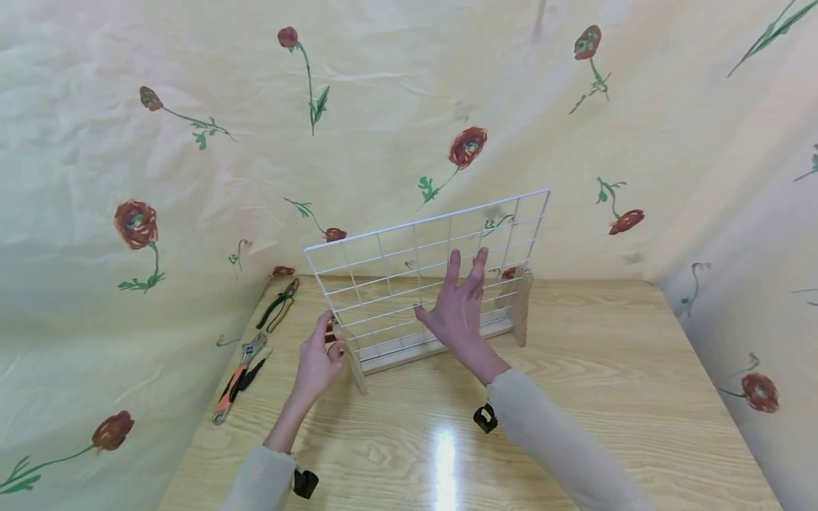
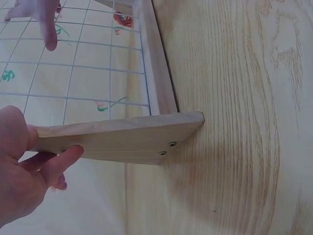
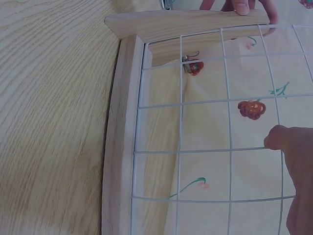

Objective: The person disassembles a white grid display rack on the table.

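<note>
A white wire grid (image 1: pixel 414 245) leans back in a wooden stand, its lower edge along a wooden base rail (image 1: pixel 409 355). My left hand (image 1: pixel 317 362) grips the upper end of the left wooden side piece (image 2: pixel 117 134), fingers on both of its faces, as the left wrist view shows. Two screw heads sit low on that piece's outer face. My right hand (image 1: pixel 456 312) is in front of the grid with fingers spread. Its thumb (image 3: pixel 279 138) touches a wire crossing. The right wooden side piece (image 1: pixel 522 305) stands at the rail's far end.
Pliers (image 1: pixel 279 305), an adjustable wrench (image 1: pixel 238 380) with orange grips and a black-handled pointed tool (image 1: pixel 254 372) lie along the table's left edge. Flowered cloth (image 1: pixel 383 85) hangs behind and beside the wooden table (image 1: pixel 588 369).
</note>
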`<control>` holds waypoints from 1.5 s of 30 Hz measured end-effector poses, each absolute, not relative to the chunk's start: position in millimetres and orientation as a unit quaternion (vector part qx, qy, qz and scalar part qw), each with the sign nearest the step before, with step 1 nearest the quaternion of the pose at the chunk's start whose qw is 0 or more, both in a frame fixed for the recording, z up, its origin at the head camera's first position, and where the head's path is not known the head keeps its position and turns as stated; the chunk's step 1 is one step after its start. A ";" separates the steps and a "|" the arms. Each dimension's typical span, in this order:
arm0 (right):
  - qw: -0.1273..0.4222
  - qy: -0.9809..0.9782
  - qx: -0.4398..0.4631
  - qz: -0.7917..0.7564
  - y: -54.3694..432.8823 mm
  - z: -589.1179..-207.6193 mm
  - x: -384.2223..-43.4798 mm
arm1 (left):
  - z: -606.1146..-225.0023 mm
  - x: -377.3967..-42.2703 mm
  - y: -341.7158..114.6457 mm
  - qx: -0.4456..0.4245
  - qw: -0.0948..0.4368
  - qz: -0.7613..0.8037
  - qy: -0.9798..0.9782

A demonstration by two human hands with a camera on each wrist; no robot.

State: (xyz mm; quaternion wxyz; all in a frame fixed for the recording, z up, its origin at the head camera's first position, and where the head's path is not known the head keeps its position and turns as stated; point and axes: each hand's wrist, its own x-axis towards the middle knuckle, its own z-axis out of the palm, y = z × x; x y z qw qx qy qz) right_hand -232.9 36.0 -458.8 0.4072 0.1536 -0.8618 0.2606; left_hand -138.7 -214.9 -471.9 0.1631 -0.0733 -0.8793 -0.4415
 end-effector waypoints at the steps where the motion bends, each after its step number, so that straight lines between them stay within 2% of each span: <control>1: 0.410 -0.861 0.155 0.259 36.3 -458.8 -233.0 | -472.0 -138.5 -214.9 -0.074 0.164 -0.440 -0.880; 9: 0.427 -0.854 0.164 0.248 37.6 -450.0 -235.0 | -473.1 -138.8 -214.4 -0.067 0.165 -0.444 -0.878; 19: 0.416 -0.863 0.161 0.238 35.8 -434.0 -231.9 | -474.0 -138.2 -215.2 -0.060 0.165 -0.442 -0.880; 30: 0.430 -0.852 0.165 0.249 33.5 -410.7 -231.8 | -476.8 -139.0 -215.9 -0.085 0.202 -0.412 -0.884; 45: 0.446 -0.842 0.170 0.252 32.8 -380.0 -231.4 | -476.7 -138.9 -214.7 -0.086 0.204 -0.420 -0.880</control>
